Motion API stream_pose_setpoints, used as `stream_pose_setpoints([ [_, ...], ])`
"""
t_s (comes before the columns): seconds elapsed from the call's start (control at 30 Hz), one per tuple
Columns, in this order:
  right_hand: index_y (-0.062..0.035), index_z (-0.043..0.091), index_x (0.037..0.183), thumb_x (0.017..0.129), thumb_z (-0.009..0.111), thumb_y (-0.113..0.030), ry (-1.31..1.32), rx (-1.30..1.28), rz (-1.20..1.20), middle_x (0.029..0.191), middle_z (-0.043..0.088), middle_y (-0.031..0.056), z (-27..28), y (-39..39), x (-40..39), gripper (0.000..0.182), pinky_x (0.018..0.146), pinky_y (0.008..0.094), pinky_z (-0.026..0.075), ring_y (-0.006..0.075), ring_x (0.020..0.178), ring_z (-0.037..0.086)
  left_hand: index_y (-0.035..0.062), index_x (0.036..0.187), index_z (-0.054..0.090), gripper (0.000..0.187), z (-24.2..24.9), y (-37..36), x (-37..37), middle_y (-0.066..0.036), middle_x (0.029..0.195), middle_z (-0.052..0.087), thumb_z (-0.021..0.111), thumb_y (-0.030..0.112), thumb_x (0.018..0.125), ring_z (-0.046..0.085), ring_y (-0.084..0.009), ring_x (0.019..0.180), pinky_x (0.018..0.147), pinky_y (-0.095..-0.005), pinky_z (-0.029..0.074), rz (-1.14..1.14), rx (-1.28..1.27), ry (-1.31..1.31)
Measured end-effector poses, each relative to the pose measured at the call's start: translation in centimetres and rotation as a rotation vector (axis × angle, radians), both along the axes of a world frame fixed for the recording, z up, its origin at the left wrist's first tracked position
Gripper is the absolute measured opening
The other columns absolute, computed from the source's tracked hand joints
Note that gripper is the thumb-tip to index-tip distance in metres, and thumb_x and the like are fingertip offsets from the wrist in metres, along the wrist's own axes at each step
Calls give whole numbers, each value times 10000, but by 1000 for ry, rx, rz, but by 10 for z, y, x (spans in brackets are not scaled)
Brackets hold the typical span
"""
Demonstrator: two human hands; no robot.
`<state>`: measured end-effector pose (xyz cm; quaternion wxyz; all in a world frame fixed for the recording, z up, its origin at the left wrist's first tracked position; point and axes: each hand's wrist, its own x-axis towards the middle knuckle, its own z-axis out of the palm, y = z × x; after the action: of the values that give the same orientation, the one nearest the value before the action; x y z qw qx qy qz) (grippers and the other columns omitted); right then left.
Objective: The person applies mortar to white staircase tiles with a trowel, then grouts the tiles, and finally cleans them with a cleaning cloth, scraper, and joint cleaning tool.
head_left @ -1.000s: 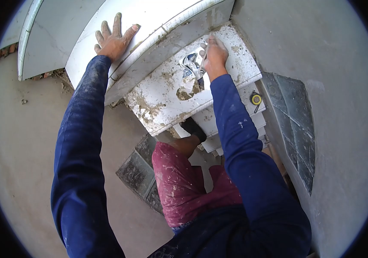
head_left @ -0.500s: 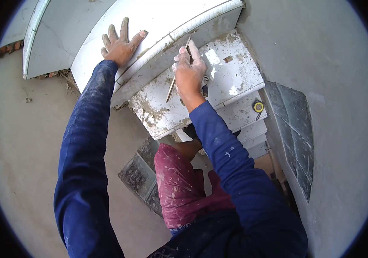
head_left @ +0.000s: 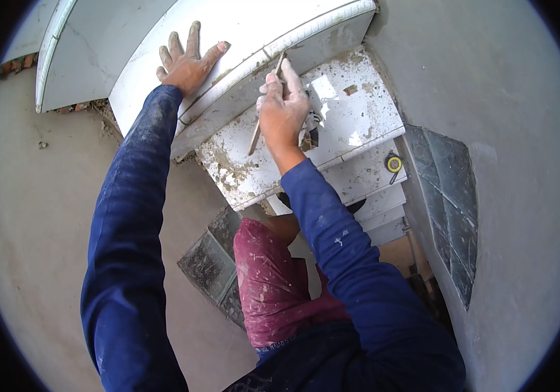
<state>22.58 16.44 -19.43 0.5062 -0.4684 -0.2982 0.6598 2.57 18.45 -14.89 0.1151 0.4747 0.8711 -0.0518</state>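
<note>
My left hand lies flat with fingers spread on the white curved step, near its ridged front edging. In my right hand is a thin stick-like tool, gripped between thumb and fingers. The tool's upper tip is close to the edging, and its lower end points down past my palm. Whether the tip touches the edging, I cannot tell. Grey smears and white dust coat my fingers. Below my right hand is the lower step, spattered with mortar.
A yellow and black tape measure rests on a step further down. Dark glass-like panels are set in the grey wall at right, and another dark panel is beside my knee. More curved white steps rise at upper left.
My right hand has shifted slightly left with the tool, its tip now a little further left along the edging. My left hand stays flat on the step. The view has moved slightly.
</note>
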Motion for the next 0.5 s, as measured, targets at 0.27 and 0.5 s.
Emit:
stream_pose_setpoints([
  [0.27, 39, 507, 1377, 984, 537, -25, -50, -3, 79, 1049, 652, 140, 19, 8, 13, 399, 525, 221, 494, 113, 770, 611, 326, 1596, 97, 1117, -1, -3, -1, -267, 1627, 58, 319, 972, 712, 32, -525, 1482, 1117, -741, 105, -15, 14, 9],
  [0.5, 61, 550, 1328, 954, 568, 4, -175, 87, 156, 1064, 656, 149, 4, -7, 11, 379, 683, 261, 533, 173, 822, 638, 322, 1596, 96, 1116, 1, -1, 0, -272, 1626, 58, 332, 967, 716, 26, -532, 1479, 1126, -729, 101, -12, 8, 9],
])
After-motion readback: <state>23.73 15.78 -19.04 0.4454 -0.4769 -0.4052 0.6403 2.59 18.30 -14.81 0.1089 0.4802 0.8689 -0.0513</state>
